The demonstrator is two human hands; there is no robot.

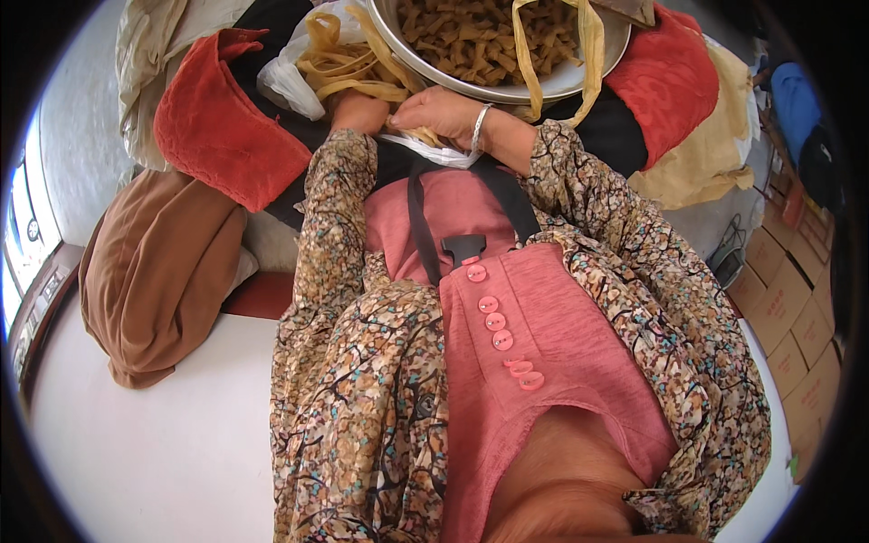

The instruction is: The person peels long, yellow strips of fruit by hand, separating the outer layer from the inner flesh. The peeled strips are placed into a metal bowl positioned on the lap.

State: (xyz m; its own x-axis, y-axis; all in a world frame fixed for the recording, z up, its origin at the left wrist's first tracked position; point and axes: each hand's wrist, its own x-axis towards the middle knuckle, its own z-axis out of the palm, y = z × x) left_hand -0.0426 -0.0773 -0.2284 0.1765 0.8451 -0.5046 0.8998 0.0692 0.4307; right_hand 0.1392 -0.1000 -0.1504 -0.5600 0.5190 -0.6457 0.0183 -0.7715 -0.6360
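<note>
My left hand reaches into yellow-brown flat strips at a white plastic bag, its fingers mostly hidden. Close beside it, my right hand, with a pale bracelet at the wrist, has bent fingers closed on something small that I cannot make out, with more strips just below. Above both hands is a wide steel basin holding many small brown knotted pieces. Long looped strips hang over its right rim.
Red cloths lie either side over dark fabric. A brown cloth bundle rests on a white surface at the left. Cardboard boxes and a blue object are at the right. A black strap with a buckle crosses my lap.
</note>
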